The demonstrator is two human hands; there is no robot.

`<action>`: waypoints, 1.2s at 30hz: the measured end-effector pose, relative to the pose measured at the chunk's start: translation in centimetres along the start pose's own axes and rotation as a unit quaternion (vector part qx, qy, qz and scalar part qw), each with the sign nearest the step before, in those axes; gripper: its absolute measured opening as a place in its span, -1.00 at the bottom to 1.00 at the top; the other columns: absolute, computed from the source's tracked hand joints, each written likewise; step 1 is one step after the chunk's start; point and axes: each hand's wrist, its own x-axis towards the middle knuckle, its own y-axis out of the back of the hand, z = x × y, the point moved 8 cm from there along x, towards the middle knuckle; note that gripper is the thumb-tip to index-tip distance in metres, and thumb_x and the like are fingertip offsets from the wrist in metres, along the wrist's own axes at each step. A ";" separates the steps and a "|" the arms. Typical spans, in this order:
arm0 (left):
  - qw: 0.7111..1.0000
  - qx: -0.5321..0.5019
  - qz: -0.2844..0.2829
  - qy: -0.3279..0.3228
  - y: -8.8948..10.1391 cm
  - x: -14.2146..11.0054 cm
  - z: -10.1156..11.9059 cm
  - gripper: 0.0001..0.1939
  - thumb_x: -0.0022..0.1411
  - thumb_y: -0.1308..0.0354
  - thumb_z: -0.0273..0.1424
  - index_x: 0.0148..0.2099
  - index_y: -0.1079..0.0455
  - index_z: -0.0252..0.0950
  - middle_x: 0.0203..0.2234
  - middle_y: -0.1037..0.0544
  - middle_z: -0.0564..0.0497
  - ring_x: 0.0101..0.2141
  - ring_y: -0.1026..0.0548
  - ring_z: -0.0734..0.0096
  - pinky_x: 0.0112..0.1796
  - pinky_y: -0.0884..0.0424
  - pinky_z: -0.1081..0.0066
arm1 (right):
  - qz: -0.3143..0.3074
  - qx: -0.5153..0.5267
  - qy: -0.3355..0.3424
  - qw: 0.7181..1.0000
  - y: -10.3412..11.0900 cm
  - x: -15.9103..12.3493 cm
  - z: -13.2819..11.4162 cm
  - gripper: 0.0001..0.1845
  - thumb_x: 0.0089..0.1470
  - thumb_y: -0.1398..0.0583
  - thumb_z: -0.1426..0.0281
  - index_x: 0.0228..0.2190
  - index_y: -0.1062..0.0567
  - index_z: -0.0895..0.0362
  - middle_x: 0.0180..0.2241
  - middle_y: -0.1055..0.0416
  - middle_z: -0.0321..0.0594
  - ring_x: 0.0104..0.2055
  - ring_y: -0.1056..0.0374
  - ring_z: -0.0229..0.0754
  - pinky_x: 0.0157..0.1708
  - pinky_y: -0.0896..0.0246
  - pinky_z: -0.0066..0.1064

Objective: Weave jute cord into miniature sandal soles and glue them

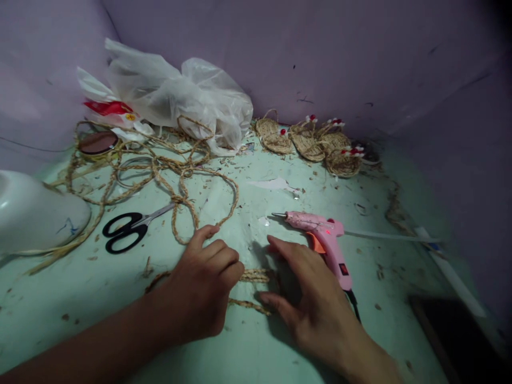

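My left hand (pixel 208 285) is closed over a braided straw rope (pixel 256 276), with its index finger lifted toward a long loop of cord. Two or more strands of the rope lie side by side and stick out to the right of my fist; a single end (pixel 252 305) lies just below. The part under my palm is hidden. My right hand (pixel 308 293) is open, thumb and fingers spread around the right ends of these strands without visibly gripping them. Just beyond it lies a pink glue gun (pixel 320 224) with a glue stick in its back.
Black-handled scissors (pixel 130 232) lie left of the tangled rope (pixel 180 176). At the back are a plastic bag (pixel 216 101) and coiled straw pieces with red and white beads (pixel 312 144). A white bottle (pixel 40 213) is at left, a dark flat object (pixel 456 336) at lower right.
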 end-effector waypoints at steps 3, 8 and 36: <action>1.000 -0.006 0.007 -0.004 0.1 0.0 0.0 -0.80 -0.10 0.00 -0.58 -0.37 -0.37 -0.32 -0.47 -0.44 -0.01 -0.41 -0.35 0.34 0.02 -0.06 0.00 | 0.016 -0.006 -0.010 1.000 0.9 -0.5 0.6 -0.37 0.02 -0.25 0.32 0.10 -0.19 0.13 -0.02 -0.33 -0.05 -0.01 -0.24 0.00 -0.07 -0.24 -0.12; 1.000 -0.011 0.012 -0.005 0.2 0.1 0.0 -0.77 -0.10 0.02 -0.60 -0.36 -0.37 -0.31 -0.46 -0.45 -0.01 -0.42 -0.35 0.34 0.02 -0.07 -0.01 | -0.003 -0.059 -0.029 0.998 0.9 -0.1 0.3 -0.76 0.05 -0.10 0.56 -0.23 -0.46 0.15 -0.29 -0.44 -0.10 -0.28 -0.35 -0.05 -0.34 -0.33 -0.17; 0.998 0.033 -0.059 -0.018 -0.5 0.4 0.2 -0.45 -0.11 0.02 -0.65 -0.02 -0.32 -0.23 -0.47 -0.39 0.05 -0.39 -0.31 0.33 0.04 -0.06 -0.02 | -0.007 -0.038 0.009 0.999 0.2 0.0 -0.2 -0.60 -0.11 -0.05 0.67 -0.23 -0.49 0.17 -0.34 -0.41 -0.06 -0.30 -0.31 -0.05 -0.36 -0.30 -0.18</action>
